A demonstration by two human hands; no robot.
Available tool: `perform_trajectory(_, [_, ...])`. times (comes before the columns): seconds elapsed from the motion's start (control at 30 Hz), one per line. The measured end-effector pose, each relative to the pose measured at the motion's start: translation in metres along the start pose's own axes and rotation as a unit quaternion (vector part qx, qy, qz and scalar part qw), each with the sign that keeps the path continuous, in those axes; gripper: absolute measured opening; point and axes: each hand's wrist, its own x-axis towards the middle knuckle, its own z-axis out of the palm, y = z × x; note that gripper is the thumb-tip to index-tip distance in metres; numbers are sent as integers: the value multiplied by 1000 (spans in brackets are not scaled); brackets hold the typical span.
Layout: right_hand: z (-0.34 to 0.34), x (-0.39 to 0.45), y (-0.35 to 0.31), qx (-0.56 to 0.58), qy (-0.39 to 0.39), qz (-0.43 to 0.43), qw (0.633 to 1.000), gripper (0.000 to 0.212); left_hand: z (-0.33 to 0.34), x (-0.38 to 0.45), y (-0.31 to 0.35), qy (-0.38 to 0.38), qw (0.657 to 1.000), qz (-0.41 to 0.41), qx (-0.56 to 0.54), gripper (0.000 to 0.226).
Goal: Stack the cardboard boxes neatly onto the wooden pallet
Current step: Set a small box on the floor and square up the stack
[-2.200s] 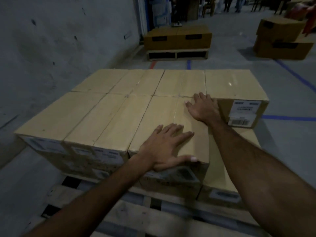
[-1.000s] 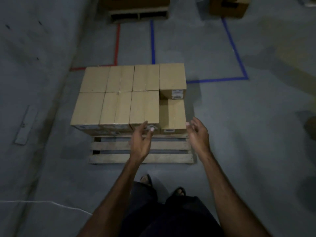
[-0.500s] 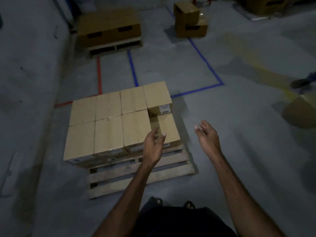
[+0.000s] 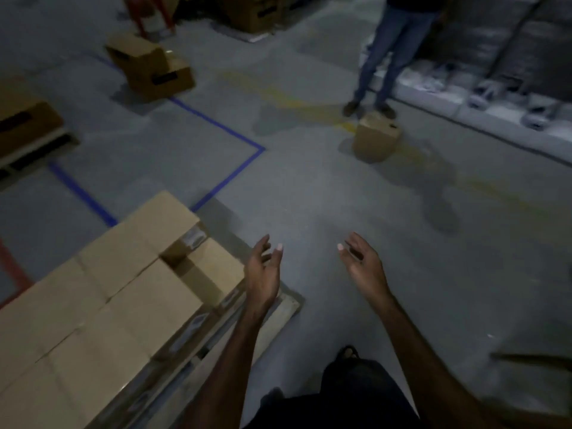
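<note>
Several tan cardboard boxes (image 4: 102, 305) lie stacked on the wooden pallet (image 4: 286, 308) at the lower left; one lower box (image 4: 213, 269) sits at the stack's near right corner. A single cardboard box (image 4: 376, 139) stands alone on the floor ahead to the right. My left hand (image 4: 263, 277) hovers over the pallet's right corner, fingers relaxed and holding nothing. My right hand (image 4: 362, 267) hangs over bare floor, palm inward, also holding nothing.
A person in jeans (image 4: 387, 54) stands just behind the lone box. Two stacked boxes (image 4: 151, 68) sit at the upper left, another loaded pallet (image 4: 21, 131) at the far left. Blue tape (image 4: 235, 168) marks the floor. White goods line the right wall.
My view has swung right and away from the pallet; the stack now lies at the lower left. The lone box and a standing person have come into view. Both hands stay free.
</note>
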Motion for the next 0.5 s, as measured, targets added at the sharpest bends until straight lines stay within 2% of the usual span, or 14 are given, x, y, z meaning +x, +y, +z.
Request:
perform_trajectory(0.2, [-73,41,6,38,96,22,994,60,85,16,42,-105,991,75,22,49])
perform_trajectory(0.3, [-107,75,5,43,119,17,992,60,126,33,56,-111,989,89,33,48])
perform_trajectory(0.5, [-178,145,4,20,118,11,993,59,216,62,89,-124,987,88,42,51])
